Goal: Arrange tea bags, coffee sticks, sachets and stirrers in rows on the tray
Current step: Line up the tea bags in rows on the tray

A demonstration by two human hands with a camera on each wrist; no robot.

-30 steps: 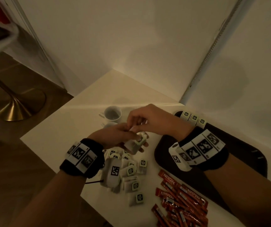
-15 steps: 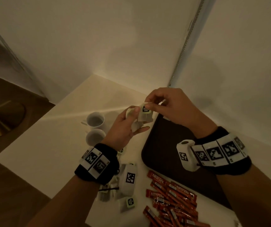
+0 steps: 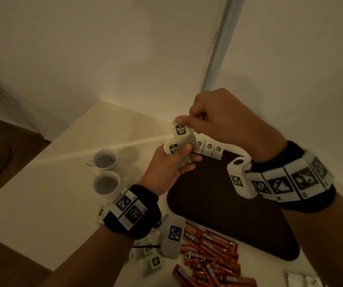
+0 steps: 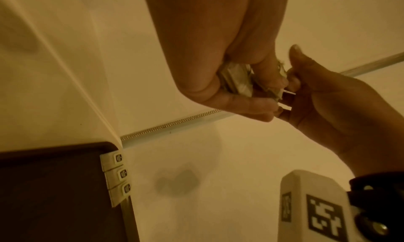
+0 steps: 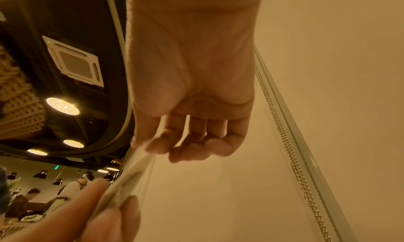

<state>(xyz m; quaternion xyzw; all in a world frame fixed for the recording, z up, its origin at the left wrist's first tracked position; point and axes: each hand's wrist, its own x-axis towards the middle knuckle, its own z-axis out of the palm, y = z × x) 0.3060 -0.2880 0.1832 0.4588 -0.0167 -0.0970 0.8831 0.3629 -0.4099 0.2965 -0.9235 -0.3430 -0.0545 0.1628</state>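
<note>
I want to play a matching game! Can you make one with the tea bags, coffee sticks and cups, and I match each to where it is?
Things:
1. three tea bags in a row
2. red coffee sticks
3. two white cups
4. tea bag with the dark label

Places:
A. pinched by the right hand
B. on the table, left of the left hand
C. at the far edge of the dark tray
D. in a pile on the table, near side of the tray

Pairs: 1-C, 2-D, 3-B, 4-A
</note>
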